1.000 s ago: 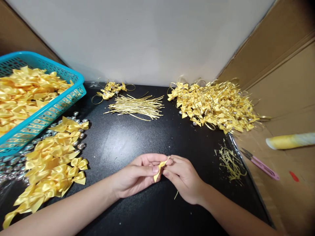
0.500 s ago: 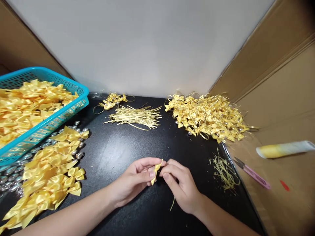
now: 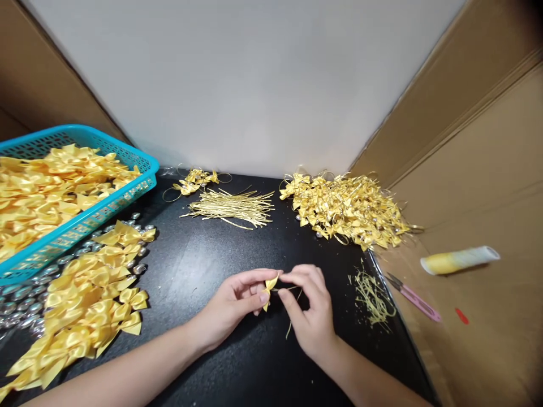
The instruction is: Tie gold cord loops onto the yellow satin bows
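Note:
My left hand (image 3: pixel 231 308) pinches a small yellow ribbon bow (image 3: pixel 268 289) between thumb and fingers, above the black tabletop. From the bow a thin gold cord (image 3: pixel 292 288) runs right, with a loose end hanging down. Close beside it, my right hand (image 3: pixel 311 308) has its fingertips at the bow's edge and its thumb tip against the cord. Its fingers are curled around the cord, though the exact grip is partly hidden.
On the left, a turquoise basket (image 3: pixel 80 226) holds yellow bows, with more bows (image 3: pixel 89 288) and silver beads (image 3: pixel 25 308) beside it. Gold cords (image 3: pixel 233 207) lie at the back. A pile of beaded bows (image 3: pixel 348 209), cord scraps (image 3: pixel 373 297), pink-handled snips (image 3: pixel 416 299) and a tube (image 3: pixel 460 260) are right.
The right hand's fingers and thumb have spread further apart, and the cord now shows between the hands. The bow has tilted slightly in the left hand. The view has shifted a little.

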`<state>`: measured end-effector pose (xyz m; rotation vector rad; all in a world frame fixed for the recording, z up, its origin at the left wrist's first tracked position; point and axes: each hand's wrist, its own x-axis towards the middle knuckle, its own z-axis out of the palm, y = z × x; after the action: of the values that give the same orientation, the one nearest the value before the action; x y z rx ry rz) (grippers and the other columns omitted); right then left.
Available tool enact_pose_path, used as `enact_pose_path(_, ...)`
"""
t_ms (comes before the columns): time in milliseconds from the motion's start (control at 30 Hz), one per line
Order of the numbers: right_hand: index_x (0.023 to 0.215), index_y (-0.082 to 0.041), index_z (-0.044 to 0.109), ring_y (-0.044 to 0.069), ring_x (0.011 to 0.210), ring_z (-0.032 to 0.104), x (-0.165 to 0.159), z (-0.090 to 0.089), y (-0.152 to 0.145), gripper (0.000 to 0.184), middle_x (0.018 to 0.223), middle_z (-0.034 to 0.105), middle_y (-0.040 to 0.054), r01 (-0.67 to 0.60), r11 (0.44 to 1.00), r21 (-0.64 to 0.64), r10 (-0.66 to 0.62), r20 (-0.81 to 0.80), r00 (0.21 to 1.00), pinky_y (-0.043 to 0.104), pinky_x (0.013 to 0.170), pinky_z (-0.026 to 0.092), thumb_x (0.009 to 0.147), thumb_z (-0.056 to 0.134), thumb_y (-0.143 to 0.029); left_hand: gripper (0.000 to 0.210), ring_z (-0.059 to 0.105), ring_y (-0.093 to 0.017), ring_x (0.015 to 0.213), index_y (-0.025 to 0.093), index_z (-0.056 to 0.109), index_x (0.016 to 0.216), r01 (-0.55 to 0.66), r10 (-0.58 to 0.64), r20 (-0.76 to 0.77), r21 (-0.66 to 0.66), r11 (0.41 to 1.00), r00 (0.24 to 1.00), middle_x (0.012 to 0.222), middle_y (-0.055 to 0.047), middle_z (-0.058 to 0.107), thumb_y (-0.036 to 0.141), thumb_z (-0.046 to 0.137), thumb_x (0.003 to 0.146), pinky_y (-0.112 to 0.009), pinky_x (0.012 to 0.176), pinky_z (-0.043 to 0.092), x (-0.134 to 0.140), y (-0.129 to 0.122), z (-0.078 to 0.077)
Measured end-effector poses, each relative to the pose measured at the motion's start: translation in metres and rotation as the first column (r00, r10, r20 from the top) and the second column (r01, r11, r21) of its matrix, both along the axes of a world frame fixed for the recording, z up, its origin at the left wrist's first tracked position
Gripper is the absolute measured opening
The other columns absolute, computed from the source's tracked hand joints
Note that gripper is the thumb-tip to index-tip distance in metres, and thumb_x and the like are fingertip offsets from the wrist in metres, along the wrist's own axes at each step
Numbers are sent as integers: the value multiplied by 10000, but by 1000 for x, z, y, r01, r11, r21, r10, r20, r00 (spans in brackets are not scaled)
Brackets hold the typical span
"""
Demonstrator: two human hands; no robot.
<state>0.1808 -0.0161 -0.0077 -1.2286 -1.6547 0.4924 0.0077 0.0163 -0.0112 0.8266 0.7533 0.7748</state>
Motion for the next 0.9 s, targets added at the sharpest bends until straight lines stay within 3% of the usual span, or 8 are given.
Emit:
enact_pose_path(67, 1034, -237, 659, 190, 892, 535, 3, 2, 0, 218, 939, 576, 42, 50, 997, 52, -51, 31, 998, 335, 777, 443, 836, 646, -148, 295, 518, -67, 654, 255, 759, 1025, -21, 23, -32, 74, 997, 999, 919, -31, 688, 272, 793, 733, -161, 580, 442, 0, 0, 2)
enact_pose_path(167, 991, -262, 701, 186, 867, 518, 3, 4, 0, 213, 918, 555, 35, 6, 997, 72, -11, 61, 998, 326, 745, 451, 818, 674, -140, 249, 591, -104, 802, 258, 760, 1019, 2, 4, -42, 150, 989, 999, 1136, -51, 674, 240, 755, 770, -188, 677, 489, 0, 0, 5)
enact_pose_path(367, 911, -269, 727, 178, 827, 518, -2, 1, 3, 188, 851, 554, 24, -41, 999, -6, 41, 33, 999, 327, 731, 458, 832, 651, -115, 264, 629, -165, 1022, 265, 747, 1039, 40, -38, -16, 179, 983, 999, 1163, -44, 683, 200, 733, 783, -261, 880, 507, 2, -1, 2)
enact_pose_path(600, 801, -261, 698, 184, 855, 490, 2, 0, 4, 145, 824, 502, 12, -67, 995, -76, 70, 37, 997, 347, 771, 426, 849, 629, -142, 299, 639, -172, 1036, 260, 722, 1101, 99, -85, -69, 241, 965, 994, 1223, -55, 665, 183, 694, 813, -266, 883, 510, 2, -1, 1)
enact_pose_path(667, 802, -255, 679, 179, 864, 481, 7, 7, 5, 128, 837, 483, 10, -83, 993, -88, 78, -60, 995, 339, 769, 405, 860, 617, -159, 295, 633, -181, 1067, 248, 722, 1107, 104, -78, -102, 280, 954, 992, 1233, -64, 662, 178, 679, 823, -269, 902, 503, 2, -1, 0)
enact_pose_path(733, 803, -248, 656, 164, 841, 476, 15, 19, 7, 93, 865, 464, 8, -78, 994, -79, 53, -273, 960, 320, 742, 392, 872, 614, -203, 295, 619, -194, 1111, 227, 722, 1111, 107, -67, -138, 305, 946, 988, 1248, -80, 656, 174, 670, 825, -274, 926, 492, 2, 0, -1)
enact_pose_path(833, 762, -242, 623, 149, 811, 463, 34, 41, 12, 106, 863, 440, -4, 1, 1000, -5, -4, -609, 793, 309, 745, 388, 845, 666, -290, 311, 616, -211, 1126, 198, 713, 1131, 123, -66, -190, 306, 944, 979, 1274, -105, 641, 180, 663, 825, -283, 923, 493, 3, 1, 0)
enact_pose_path(900, 724, -240, 600, 148, 803, 457, 48, 56, 15, 158, 838, 413, -13, 39, 999, 15, -17, -706, 708, 311, 756, 393, 797, 720, -311, 319, 624, -219, 1108, 187, 709, 1139, 128, -62, -219, 304, 944, 974, 1274, -115, 640, 189, 661, 824, -289, 895, 501, 3, 2, 1)
